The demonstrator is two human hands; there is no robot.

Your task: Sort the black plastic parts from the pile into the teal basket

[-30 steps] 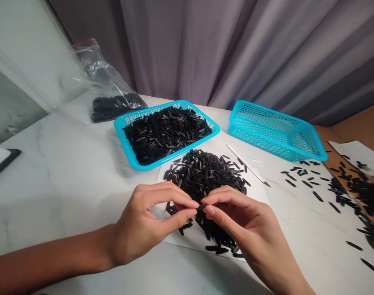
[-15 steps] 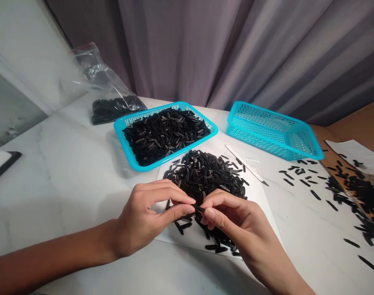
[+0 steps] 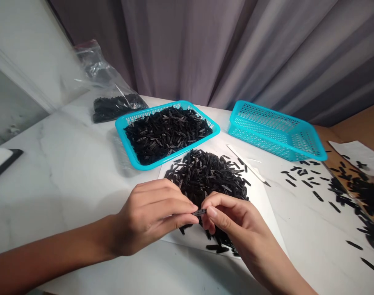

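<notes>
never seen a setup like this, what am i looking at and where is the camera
No robot here: these are one person's bare hands, filmed from a head-worn camera looking forward and down. The left hand and right hand hold a small dark strip at their fingertips. Below, a pile of similar pieces lies on a white sheet on the table. Beyond stand a blue basket heaped with pieces, a clear bag and, further right, another blue basket.

Soft shadows on the table [image 3: 67,172], glare on the bag [image 3: 104,80]
</notes>
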